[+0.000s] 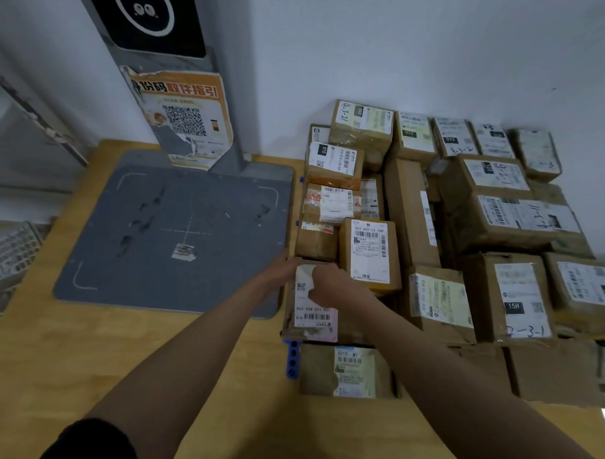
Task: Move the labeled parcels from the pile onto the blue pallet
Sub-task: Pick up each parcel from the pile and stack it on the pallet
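Presently, parcel in hand: small brown carton [312, 305], at the near left edge of the stack, label up, beside the grey scanner plate [177, 232].
Left hand [281, 269]: on the carton's far left corner, fingers curled over the edge.
Right hand [330, 281]: on top of the carton at its far end, fingers bent onto the label; both hands together on this one box.
Blue pallet [292, 359]: only a strip of blue shows under the stack, near left side.
Handling (judgement): stiff cardboard, probably light; tape may be slick. Best taken by opposite side walls, not the label.
Label on held carton: reads "159 A03 210", upside down, with barcode and QR.
Neighbour carton [370, 254]: "502-602-12 1N5".
Near carton [349, 371]: "501E- M1".
Right-hand carton [513, 298]: "15H", handwritten "2-3-1".
Others: "010", "032", handwritten "4-3-11".
Orange poster [185, 118]: Chinese heading, QR code.
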The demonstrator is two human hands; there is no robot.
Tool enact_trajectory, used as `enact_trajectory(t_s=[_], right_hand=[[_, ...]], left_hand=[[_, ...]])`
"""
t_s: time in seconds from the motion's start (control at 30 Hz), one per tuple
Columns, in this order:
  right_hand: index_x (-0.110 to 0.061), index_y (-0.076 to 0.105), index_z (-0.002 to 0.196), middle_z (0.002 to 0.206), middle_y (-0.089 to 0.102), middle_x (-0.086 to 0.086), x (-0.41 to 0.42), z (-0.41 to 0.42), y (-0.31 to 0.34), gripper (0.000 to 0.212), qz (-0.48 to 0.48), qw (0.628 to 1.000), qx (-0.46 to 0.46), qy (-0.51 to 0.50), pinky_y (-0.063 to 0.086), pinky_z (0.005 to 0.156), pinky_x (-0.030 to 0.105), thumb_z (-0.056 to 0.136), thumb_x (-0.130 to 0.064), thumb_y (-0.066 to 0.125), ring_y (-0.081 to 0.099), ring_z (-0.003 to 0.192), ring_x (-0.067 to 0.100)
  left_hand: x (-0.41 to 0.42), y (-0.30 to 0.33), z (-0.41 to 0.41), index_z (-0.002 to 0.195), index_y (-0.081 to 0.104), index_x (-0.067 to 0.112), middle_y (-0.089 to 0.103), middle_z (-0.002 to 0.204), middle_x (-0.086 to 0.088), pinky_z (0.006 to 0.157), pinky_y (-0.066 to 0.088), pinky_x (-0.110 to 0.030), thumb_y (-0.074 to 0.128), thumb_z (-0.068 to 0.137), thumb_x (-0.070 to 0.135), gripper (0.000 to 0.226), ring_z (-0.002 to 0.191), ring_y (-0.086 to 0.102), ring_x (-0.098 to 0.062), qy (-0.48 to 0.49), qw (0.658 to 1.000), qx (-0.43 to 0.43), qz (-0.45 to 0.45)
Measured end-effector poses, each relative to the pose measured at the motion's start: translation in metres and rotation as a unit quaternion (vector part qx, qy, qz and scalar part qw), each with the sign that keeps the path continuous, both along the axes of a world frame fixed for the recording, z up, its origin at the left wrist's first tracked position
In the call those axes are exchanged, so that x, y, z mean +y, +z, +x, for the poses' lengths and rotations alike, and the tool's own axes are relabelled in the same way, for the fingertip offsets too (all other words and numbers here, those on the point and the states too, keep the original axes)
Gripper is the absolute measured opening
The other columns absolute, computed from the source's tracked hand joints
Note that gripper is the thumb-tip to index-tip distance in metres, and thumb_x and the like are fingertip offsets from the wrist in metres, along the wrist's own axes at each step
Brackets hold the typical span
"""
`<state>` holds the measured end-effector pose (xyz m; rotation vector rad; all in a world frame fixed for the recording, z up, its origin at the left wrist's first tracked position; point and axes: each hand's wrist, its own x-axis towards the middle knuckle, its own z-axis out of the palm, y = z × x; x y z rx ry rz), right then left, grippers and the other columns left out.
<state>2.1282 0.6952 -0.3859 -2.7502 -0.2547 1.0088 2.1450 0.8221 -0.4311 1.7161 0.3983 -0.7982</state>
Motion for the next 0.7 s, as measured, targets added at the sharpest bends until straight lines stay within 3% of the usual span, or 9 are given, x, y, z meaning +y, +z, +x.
enact_trajectory(t_s=[0.1,0.2,0.27,0.37,0.47,0.53,0.57,0.63,0.7], right_hand=[[-0.005,0.059,0.103,0.105,0.061,0.011,-0.002,0.003,-0.001,0.012,0.006,1.0,0.008,0.005,0.046,0.071,0.03,0.094,-0.011,0.054,0.062,0.093,0.026],[-0.007,0.055,0.089,0.09,0.052,0.006,-0.004,0.007,-0.002,0.009,-0.003,1.0,0.02,0.017,0.042,0.07,0.031,0.096,-0.014,0.054,0.054,0.084,0.024],[-0.009,0.054,0.09,0.091,0.055,0.008,-0.002,0.011,-0.001,0.006,0.004,1.0,0.022,0.011,0.044,0.07,0.031,0.095,-0.012,0.054,0.057,0.087,0.025],[-0.002,0.062,0.108,0.102,0.064,0.012,-0.001,0.024,0.008,0.018,0.058,0.997,-0.038,-0.042,0.055,0.075,0.033,0.094,-0.005,0.052,0.065,0.091,0.027],[-0.006,0.066,0.084,0.082,0.066,0.007,-0.005,0.045,0.021,0.023,0.107,0.982,-0.128,-0.091,0.055,0.068,0.034,0.096,-0.006,0.046,0.064,0.073,0.021],[-0.011,0.062,0.075,0.076,0.064,0.004,-0.012,0.059,0.027,0.026,0.124,0.97,-0.157,-0.139,0.051,0.062,0.03,0.096,-0.01,0.047,0.061,0.069,0.018],[-0.01,0.064,0.08,0.084,0.066,0.006,-0.016,0.065,0.029,0.024,0.107,0.968,-0.177,-0.143,0.053,0.068,0.03,0.096,-0.013,0.047,0.062,0.076,0.02],[-0.009,0.067,0.099,0.11,0.064,0.012,-0.028,0.076,0.027,0.02,0.055,0.964,-0.215,-0.142,0.05,0.092,0.039,0.097,-0.019,0.049,0.059,0.104,0.027],[-0.011,0.06,0.119,0.129,0.054,0.013,-0.039,0.085,0.023,0.028,0.042,0.964,-0.197,-0.171,0.037,0.108,0.047,0.096,-0.024,0.051,0.045,0.125,0.032]], left_hand=[[-0.009,0.003,0.006,0.147,0.038,0.021,0.053,0.14,-0.006,0.105,0.041,-0.035,0.04,0.102,0.028,0.046,0.125,0.052,-0.024,-0.036,0.999,-0.008,0.008],[-0.014,0.001,0.006,0.148,0.037,0.023,0.051,0.143,-0.009,0.11,0.038,-0.044,0.04,0.103,0.03,0.045,0.129,0.05,-0.028,-0.045,0.999,-0.017,0.015],[-0.013,0.001,0.008,0.146,0.04,0.021,0.048,0.145,-0.003,0.11,0.037,-0.04,0.039,0.103,0.033,0.045,0.13,0.047,-0.023,-0.059,0.998,-0.022,0.019],[-0.009,0.005,0.023,0.13,0.054,0.015,0.053,0.136,-0.001,0.094,0.038,-0.031,0.04,0.102,0.033,0.036,0.116,0.052,-0.019,-0.041,0.998,-0.041,0.037],[-0.011,0.015,0.049,0.142,0.046,0.014,0.049,0.144,-0.008,0.105,0.038,-0.035,0.043,0.101,0.031,0.044,0.129,0.048,-0.024,0.019,0.995,-0.093,0.034],[-0.015,0.022,0.066,0.147,0.04,0.014,0.043,0.148,-0.003,0.105,0.039,-0.025,0.042,0.102,0.028,0.047,0.129,0.044,-0.016,0.041,0.991,-0.119,0.034],[-0.018,0.025,0.073,0.145,0.042,0.014,0.046,0.143,0.001,0.092,0.043,-0.013,0.04,0.103,0.027,0.044,0.12,0.046,-0.01,0.051,0.99,-0.127,0.03],[-0.023,0.028,0.085,0.141,0.048,0.015,0.051,0.138,0.002,0.073,0.042,-0.01,0.039,0.104,0.031,0.041,0.107,0.048,-0.008,0.05,0.99,-0.133,0.025],[-0.027,0.027,0.093,0.138,0.052,0.015,0.054,0.139,-0.004,0.08,0.038,-0.019,0.037,0.105,0.036,0.042,0.112,0.052,-0.013,0.037,0.99,-0.134,0.032]])
